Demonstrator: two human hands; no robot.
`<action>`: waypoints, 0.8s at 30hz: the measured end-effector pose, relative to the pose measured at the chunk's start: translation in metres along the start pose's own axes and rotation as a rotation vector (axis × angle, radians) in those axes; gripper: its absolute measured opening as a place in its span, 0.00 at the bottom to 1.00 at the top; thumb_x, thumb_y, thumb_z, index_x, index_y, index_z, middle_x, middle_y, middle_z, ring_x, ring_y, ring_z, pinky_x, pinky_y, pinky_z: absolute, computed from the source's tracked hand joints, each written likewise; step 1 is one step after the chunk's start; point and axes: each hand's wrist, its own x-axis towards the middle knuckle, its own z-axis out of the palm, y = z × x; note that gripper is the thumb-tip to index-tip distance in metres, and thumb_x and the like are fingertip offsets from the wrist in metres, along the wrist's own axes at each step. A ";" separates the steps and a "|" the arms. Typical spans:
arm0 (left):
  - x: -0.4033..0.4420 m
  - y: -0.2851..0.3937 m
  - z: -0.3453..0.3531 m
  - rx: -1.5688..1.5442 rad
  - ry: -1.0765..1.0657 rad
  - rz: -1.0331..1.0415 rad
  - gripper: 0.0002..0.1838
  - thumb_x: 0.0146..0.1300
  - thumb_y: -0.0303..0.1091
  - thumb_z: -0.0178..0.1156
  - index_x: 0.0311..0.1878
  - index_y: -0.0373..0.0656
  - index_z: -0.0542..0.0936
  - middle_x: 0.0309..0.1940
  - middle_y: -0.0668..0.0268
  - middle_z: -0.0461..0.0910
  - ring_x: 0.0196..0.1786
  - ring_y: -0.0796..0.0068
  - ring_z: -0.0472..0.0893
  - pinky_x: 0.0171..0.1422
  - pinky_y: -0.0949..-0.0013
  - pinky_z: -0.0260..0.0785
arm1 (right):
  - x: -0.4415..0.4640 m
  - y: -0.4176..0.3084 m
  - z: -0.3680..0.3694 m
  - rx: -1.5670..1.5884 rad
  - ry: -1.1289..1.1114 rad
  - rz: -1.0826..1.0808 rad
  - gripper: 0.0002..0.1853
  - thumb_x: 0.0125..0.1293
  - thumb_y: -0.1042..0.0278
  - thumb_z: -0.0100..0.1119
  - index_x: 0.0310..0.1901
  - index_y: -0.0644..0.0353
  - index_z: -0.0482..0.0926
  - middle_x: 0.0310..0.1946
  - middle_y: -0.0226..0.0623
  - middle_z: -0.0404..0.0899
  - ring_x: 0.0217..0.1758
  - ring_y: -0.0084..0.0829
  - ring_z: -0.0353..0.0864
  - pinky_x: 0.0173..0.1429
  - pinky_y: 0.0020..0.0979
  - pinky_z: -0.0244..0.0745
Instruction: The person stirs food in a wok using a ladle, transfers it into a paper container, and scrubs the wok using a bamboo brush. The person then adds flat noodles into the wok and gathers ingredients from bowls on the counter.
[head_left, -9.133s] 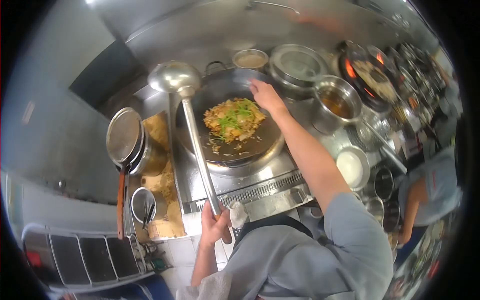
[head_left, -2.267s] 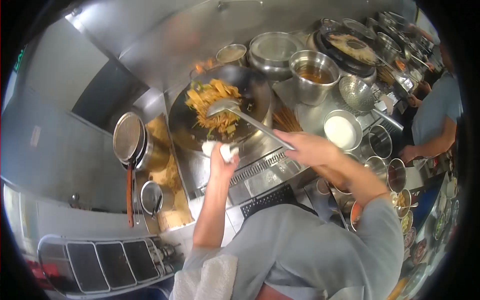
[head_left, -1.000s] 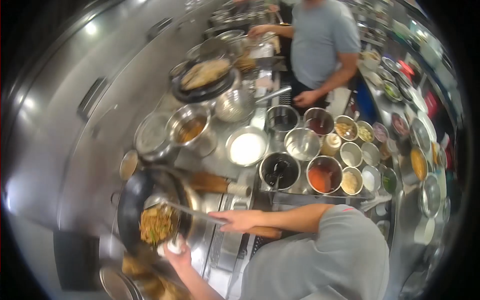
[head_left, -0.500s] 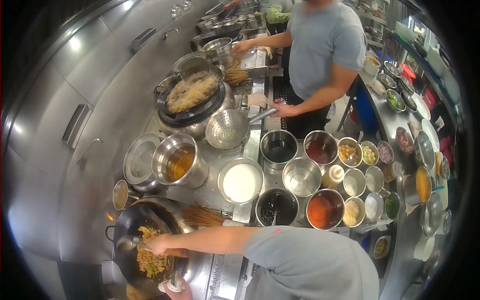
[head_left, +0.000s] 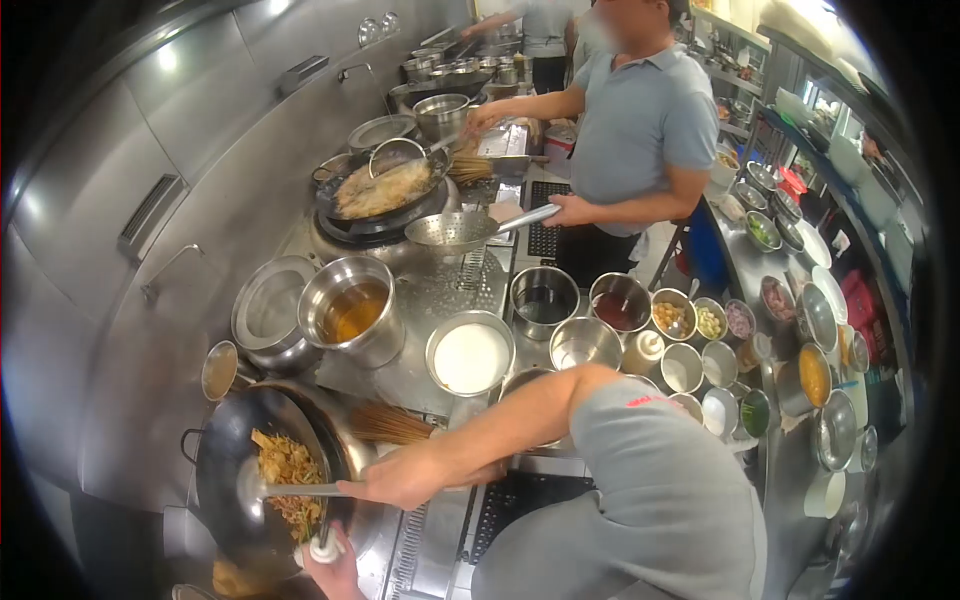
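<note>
My right hand (head_left: 400,478) is closed round the handle of a wok ladle (head_left: 305,490). The ladle's bowl rests inside a black wok (head_left: 222,430) at lower left, against a heap of yellow-brown stir-fried food (head_left: 288,462). At the wok's near edge, my left hand (head_left: 335,578) grips a bunched white cloth (head_left: 325,548); what lies under the cloth is hidden. My right forearm and grey sleeve cover some of the pots behind them.
A bamboo brush (head_left: 385,422) lies beside the wok. Beyond stand a pot of amber liquid (head_left: 390,340), a bowl of white liquid (head_left: 435,365) and several sauce containers. A co-worker (head_left: 640,130) holds a perforated strainer (head_left: 450,230) near another wok with frying food.
My right hand has pulled back to the right, showing more of the ladle handle. My view has shifted somewhat. The co-worker's strainer has tilted, and another utensil shows over the frying food.
</note>
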 end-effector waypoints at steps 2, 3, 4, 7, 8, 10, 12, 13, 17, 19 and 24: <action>0.047 -0.012 -0.024 -0.082 -0.055 0.099 0.21 0.59 0.38 0.55 0.52 0.35 0.73 0.39 0.56 0.79 0.41 0.63 0.79 0.44 0.67 0.76 | 0.000 -0.023 0.015 0.163 0.085 0.075 0.37 0.59 0.72 0.54 0.68 0.74 0.51 0.37 0.60 0.75 0.42 0.55 0.77 0.46 0.47 0.71; 0.046 -0.018 -0.026 -0.109 -0.039 0.107 0.19 0.59 0.38 0.54 0.49 0.35 0.73 0.39 0.56 0.79 0.40 0.63 0.80 0.43 0.66 0.75 | 0.001 -0.034 0.026 0.253 0.122 0.107 0.37 0.59 0.72 0.54 0.68 0.74 0.51 0.38 0.60 0.75 0.42 0.54 0.77 0.47 0.46 0.71; 0.042 -0.021 -0.019 -0.131 -0.026 0.114 0.17 0.59 0.37 0.53 0.47 0.35 0.74 0.39 0.56 0.79 0.39 0.63 0.80 0.42 0.65 0.75 | -0.003 -0.042 0.030 0.287 0.110 0.056 0.36 0.60 0.71 0.54 0.68 0.73 0.51 0.38 0.59 0.75 0.43 0.53 0.77 0.48 0.45 0.72; -0.010 -0.030 -0.018 -0.089 -0.005 0.125 0.15 0.61 0.39 0.51 0.44 0.38 0.75 0.38 0.58 0.80 0.38 0.64 0.80 0.38 0.67 0.75 | -0.037 -0.040 0.004 0.437 0.006 -0.081 0.35 0.61 0.70 0.53 0.69 0.66 0.53 0.39 0.57 0.76 0.43 0.48 0.78 0.50 0.41 0.73; -0.024 -0.028 -0.026 -0.068 -0.007 0.122 0.15 0.62 0.39 0.51 0.44 0.39 0.76 0.38 0.58 0.81 0.38 0.64 0.80 0.37 0.67 0.75 | -0.051 -0.049 -0.011 0.421 -0.111 0.002 0.35 0.61 0.70 0.53 0.69 0.66 0.53 0.38 0.56 0.77 0.42 0.48 0.79 0.48 0.41 0.74; -0.033 -0.020 -0.031 -0.051 -0.121 0.087 0.15 0.63 0.39 0.50 0.47 0.42 0.76 0.39 0.59 0.81 0.38 0.65 0.81 0.35 0.67 0.76 | -0.070 -0.078 -0.034 0.389 -0.361 0.159 0.34 0.60 0.70 0.54 0.68 0.65 0.54 0.37 0.55 0.79 0.41 0.48 0.80 0.46 0.41 0.75; -0.042 -0.011 -0.008 -0.037 -0.032 0.100 0.15 0.63 0.39 0.49 0.47 0.42 0.77 0.39 0.60 0.81 0.39 0.65 0.81 0.35 0.66 0.76 | -0.054 -0.061 0.007 0.200 -0.186 0.114 0.34 0.57 0.73 0.52 0.67 0.67 0.55 0.31 0.55 0.79 0.35 0.52 0.79 0.41 0.44 0.75; -0.022 -0.006 -0.020 -0.039 -0.096 0.110 0.15 0.63 0.39 0.49 0.48 0.42 0.76 0.39 0.61 0.81 0.39 0.65 0.81 0.34 0.66 0.76 | -0.034 -0.043 0.033 0.076 -0.099 0.090 0.35 0.56 0.74 0.52 0.67 0.67 0.55 0.30 0.55 0.78 0.34 0.52 0.79 0.40 0.45 0.75; 0.023 -0.027 -0.068 -0.012 -0.257 0.165 0.15 0.63 0.40 0.48 0.47 0.43 0.74 0.37 0.63 0.80 0.37 0.69 0.79 0.34 0.67 0.74 | 0.029 -0.040 0.094 0.031 0.151 0.152 0.37 0.54 0.75 0.51 0.67 0.70 0.53 0.32 0.59 0.77 0.35 0.55 0.78 0.41 0.49 0.72; -0.026 -0.073 -0.061 0.005 -0.205 0.198 0.14 0.64 0.41 0.48 0.49 0.46 0.74 0.39 0.65 0.80 0.37 0.71 0.79 0.34 0.67 0.74 | 0.038 -0.056 0.100 0.073 0.204 0.246 0.37 0.56 0.73 0.52 0.68 0.68 0.52 0.34 0.59 0.78 0.38 0.55 0.79 0.42 0.48 0.73; -0.064 -0.090 -0.062 -0.088 -0.268 0.172 0.11 0.63 0.38 0.52 0.47 0.47 0.75 0.41 0.67 0.81 0.42 0.70 0.81 0.43 0.63 0.75 | -0.004 -0.090 0.071 0.053 0.132 0.226 0.37 0.61 0.65 0.55 0.70 0.58 0.51 0.47 0.58 0.76 0.50 0.52 0.78 0.54 0.43 0.72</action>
